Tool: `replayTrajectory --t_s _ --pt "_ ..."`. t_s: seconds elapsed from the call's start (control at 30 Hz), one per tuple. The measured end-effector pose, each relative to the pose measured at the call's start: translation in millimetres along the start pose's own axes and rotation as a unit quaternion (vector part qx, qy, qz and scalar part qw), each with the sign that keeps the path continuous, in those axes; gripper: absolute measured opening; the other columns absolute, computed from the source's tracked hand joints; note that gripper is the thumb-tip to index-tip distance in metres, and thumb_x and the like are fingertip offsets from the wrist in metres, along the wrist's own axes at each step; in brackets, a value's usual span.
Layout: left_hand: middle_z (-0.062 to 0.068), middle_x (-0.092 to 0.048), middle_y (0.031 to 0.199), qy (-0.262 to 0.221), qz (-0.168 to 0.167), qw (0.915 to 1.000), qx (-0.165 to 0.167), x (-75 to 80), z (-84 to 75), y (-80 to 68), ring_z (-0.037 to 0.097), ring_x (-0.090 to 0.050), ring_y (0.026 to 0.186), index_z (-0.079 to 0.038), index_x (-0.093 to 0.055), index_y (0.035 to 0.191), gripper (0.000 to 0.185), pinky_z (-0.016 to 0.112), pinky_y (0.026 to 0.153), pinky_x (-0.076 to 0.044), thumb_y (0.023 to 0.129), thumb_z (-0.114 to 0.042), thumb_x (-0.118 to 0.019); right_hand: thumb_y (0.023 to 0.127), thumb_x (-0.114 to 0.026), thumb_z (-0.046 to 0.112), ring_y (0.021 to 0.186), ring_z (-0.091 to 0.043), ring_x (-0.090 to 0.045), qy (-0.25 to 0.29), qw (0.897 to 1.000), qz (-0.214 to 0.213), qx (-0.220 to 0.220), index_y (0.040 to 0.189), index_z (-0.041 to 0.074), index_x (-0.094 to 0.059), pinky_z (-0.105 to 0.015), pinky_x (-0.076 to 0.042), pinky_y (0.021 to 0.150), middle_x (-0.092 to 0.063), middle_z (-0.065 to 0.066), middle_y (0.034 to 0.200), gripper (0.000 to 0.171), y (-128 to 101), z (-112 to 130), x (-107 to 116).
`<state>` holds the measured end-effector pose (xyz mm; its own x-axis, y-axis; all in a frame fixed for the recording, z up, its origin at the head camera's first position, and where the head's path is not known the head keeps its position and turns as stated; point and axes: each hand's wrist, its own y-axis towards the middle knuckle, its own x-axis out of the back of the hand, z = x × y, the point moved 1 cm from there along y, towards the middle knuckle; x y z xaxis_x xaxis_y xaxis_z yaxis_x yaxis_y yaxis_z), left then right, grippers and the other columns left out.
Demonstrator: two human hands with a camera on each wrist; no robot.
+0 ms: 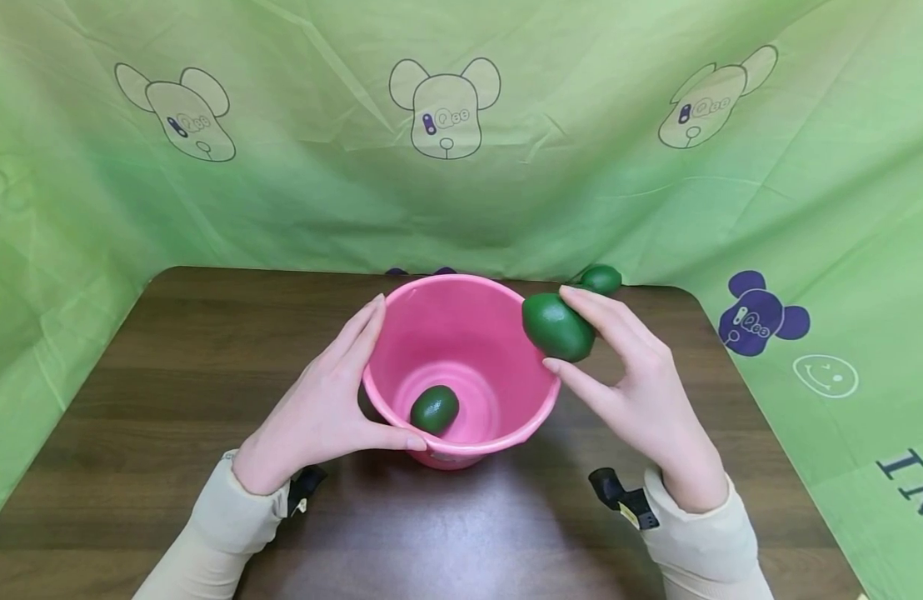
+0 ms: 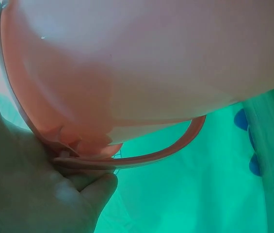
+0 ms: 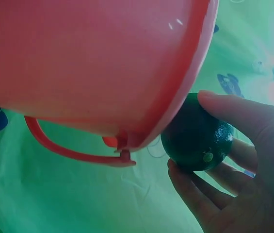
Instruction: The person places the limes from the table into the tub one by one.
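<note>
A pink bucket [image 1: 506, 421] stands on the dark wooden table [image 1: 169, 367] with one green lime [image 1: 435, 409] lying on its bottom. My left hand [image 1: 334, 400] holds the bucket's left rim, thumb along the near edge and fingers up the far side; the left wrist view shows the bucket wall [image 2: 141, 63] and its handle [image 2: 175, 145]. My right hand [image 1: 626, 375] pinches a second lime [image 1: 557, 327] between thumb and fingers right at the bucket's right rim. In the right wrist view this lime [image 3: 195, 136] touches the bucket's rim [image 3: 185, 87].
A third lime [image 1: 602, 279] lies on the table behind my right hand, near the back edge. A green cloth with bear prints [image 1: 446, 108] hangs behind and around the table. Bare tabletop stretches left of the bucket and in front of it.
</note>
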<state>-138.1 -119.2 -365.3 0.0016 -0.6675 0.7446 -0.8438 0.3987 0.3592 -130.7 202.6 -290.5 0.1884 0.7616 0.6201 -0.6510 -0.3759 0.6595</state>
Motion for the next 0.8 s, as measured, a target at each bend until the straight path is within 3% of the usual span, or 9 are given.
replayTrajectory --t_s 0.4,0.8 --pt "-0.01 -0.008 0.168 -0.002 0.006 1.0 0.002 1.0 -0.7 1.5 0.02 -0.028 0.148 -0.023 -0.006 0.166 0.139 0.046 0.108 -0.042 0.062 -0.083 -0.077 0.071 -0.089 0.001 0.129 -0.026 -0.054 0.01 1.0 0.029 0.0 0.144 0.007 -0.059 -0.032 -0.04 0.11 -0.057 -0.006 0.143 0.079 -6.0 -14.7 -8.9" --pt "-0.01 -0.007 0.168 -0.005 0.011 0.9999 0.005 2.3 -0.3 0.8 0.021 -0.028 0.148 -0.028 -0.003 0.165 0.136 0.047 0.108 -0.042 0.063 -0.082 -0.076 0.071 -0.09 -0.001 0.127 -0.026 -0.055 0.033 0.998 0.048 0.007 0.144 0.006 -0.058 -0.031 -0.04 0.109 -0.058 -0.011 0.141 0.079 -5.4 -12.2 -17.3"
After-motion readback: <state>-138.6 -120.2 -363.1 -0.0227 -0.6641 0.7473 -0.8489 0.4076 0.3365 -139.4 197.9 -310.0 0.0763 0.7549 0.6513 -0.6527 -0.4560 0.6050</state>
